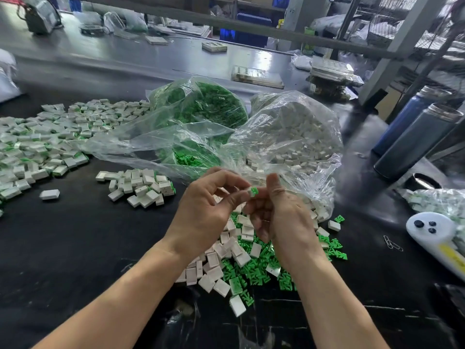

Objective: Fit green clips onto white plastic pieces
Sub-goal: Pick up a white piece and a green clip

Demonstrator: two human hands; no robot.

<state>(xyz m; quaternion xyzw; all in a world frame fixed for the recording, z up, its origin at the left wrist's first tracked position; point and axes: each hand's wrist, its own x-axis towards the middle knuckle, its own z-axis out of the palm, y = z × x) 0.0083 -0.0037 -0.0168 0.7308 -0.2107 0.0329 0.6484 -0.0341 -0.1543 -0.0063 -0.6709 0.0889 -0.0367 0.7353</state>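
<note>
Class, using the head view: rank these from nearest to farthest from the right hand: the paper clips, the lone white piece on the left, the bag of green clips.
From the right hand:
1. Bag of green clips, just behind the hands.
2. Paper clips, to the right.
3. Lone white piece, far left.

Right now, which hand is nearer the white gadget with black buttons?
Right. The right hand is mid-table, the gadget off to its right; the left hand lies farther left.

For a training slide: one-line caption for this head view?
Both hands pinch a white piece with a green clip above mixed loose parts.
</note>
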